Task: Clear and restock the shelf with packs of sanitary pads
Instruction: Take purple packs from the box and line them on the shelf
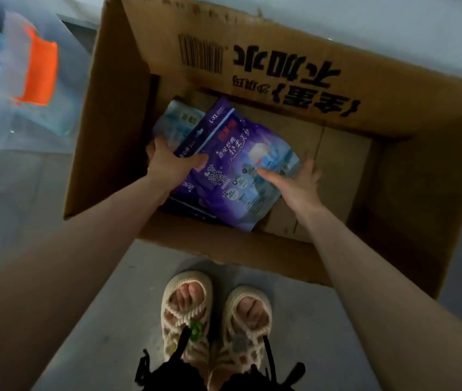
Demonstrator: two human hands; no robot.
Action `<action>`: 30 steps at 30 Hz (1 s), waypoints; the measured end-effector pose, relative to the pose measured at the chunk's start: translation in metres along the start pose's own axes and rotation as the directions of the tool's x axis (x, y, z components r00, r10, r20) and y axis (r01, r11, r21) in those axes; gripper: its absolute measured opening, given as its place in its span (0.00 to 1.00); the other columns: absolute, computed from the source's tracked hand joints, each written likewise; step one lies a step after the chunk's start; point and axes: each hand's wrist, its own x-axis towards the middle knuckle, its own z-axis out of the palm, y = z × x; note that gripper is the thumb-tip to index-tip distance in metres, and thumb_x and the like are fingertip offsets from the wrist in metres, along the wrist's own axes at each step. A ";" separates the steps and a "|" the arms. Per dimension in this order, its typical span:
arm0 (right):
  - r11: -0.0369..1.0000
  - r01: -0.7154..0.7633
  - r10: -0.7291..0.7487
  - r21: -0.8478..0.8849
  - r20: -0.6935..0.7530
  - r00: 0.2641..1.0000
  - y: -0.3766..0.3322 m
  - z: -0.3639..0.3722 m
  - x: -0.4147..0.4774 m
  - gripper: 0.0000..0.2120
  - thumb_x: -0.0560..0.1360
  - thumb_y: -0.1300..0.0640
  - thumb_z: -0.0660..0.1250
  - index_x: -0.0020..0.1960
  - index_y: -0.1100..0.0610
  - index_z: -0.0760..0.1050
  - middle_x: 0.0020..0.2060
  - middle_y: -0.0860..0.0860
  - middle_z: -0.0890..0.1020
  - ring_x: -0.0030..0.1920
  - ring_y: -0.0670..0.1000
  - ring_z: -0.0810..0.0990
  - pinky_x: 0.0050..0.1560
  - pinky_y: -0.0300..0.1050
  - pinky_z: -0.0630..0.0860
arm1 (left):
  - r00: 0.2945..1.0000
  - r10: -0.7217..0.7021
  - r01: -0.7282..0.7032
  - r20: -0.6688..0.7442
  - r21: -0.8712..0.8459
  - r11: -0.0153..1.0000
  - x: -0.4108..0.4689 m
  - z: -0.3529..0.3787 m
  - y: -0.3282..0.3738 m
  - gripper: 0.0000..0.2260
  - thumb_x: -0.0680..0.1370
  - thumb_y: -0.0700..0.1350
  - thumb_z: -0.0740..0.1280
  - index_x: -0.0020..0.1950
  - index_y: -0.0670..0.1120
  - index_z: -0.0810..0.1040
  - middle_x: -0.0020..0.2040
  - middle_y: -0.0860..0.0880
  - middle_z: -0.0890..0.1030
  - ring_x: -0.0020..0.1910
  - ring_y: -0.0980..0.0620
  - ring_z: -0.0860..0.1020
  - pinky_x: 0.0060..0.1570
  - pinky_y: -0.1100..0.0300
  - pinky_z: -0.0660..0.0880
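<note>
A purple pack of sanitary pads [232,165] lies tilted inside an open cardboard box [280,74] on the floor. My left hand [167,162] grips the pack's left edge, thumb on top. My right hand [294,182] holds its right edge, thumb on the front and fingers behind. A pale blue pack [177,119] lies under it at the box's far left corner. A dark pack [184,210] shows beneath near the front wall.
The right half of the box bottom [342,170] is bare cardboard. A clear plastic bin with an orange latch [41,71] stands at the left on the grey floor. My sandalled feet [215,314] stand just in front of the box.
</note>
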 end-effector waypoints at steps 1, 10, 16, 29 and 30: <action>1.000 0.016 -0.016 -0.008 -0.007 1.000 0.002 0.005 0.013 0.56 0.66 0.43 0.78 0.80 0.50 0.44 0.79 0.55 0.46 0.78 0.59 0.47 0.76 0.61 0.55 | 1.000 0.006 -0.006 -0.002 -0.011 1.000 0.013 0.006 -0.003 0.43 0.69 0.52 0.77 0.76 0.47 0.56 0.74 0.45 0.59 0.72 0.44 0.63 0.70 0.47 0.65; 0.994 0.022 -0.030 -0.103 -0.074 0.997 0.015 0.020 0.061 0.58 0.63 0.44 0.80 0.79 0.51 0.46 0.75 0.57 0.50 0.77 0.61 0.48 0.73 0.59 0.59 | 0.992 -0.076 0.090 -0.104 0.139 0.986 0.057 0.027 -0.016 0.53 0.63 0.60 0.78 0.78 0.47 0.50 0.76 0.42 0.55 0.75 0.40 0.54 0.73 0.38 0.55; 0.999 -0.029 0.030 0.020 -0.046 0.998 0.021 0.028 0.074 0.55 0.60 0.52 0.83 0.77 0.56 0.52 0.72 0.58 0.63 0.71 0.61 0.67 0.66 0.56 0.72 | 0.996 -0.087 0.083 -0.023 -0.116 0.990 0.064 0.031 -0.016 0.41 0.61 0.53 0.82 0.68 0.42 0.69 0.65 0.43 0.76 0.60 0.45 0.76 0.57 0.50 0.74; 0.945 0.084 -0.044 0.316 -0.132 0.990 -0.009 -0.019 -0.020 0.38 0.62 0.61 0.82 0.65 0.58 0.65 0.54 0.48 0.79 0.54 0.48 0.80 0.53 0.46 0.79 | 0.987 0.078 -0.006 0.143 -0.449 0.893 -0.031 -0.022 0.026 0.17 0.66 0.35 0.78 0.52 0.44 0.80 0.46 0.47 0.85 0.41 0.49 0.84 0.39 0.55 0.82; 0.945 0.075 -0.039 0.319 -0.118 0.992 -0.018 -0.029 -0.047 0.41 0.60 0.59 0.83 0.66 0.58 0.66 0.55 0.48 0.80 0.54 0.47 0.81 0.55 0.48 0.80 | 0.983 0.084 -0.001 0.163 -0.450 0.893 -0.055 -0.039 0.035 0.17 0.66 0.34 0.78 0.52 0.43 0.81 0.45 0.46 0.85 0.41 0.49 0.85 0.38 0.55 0.82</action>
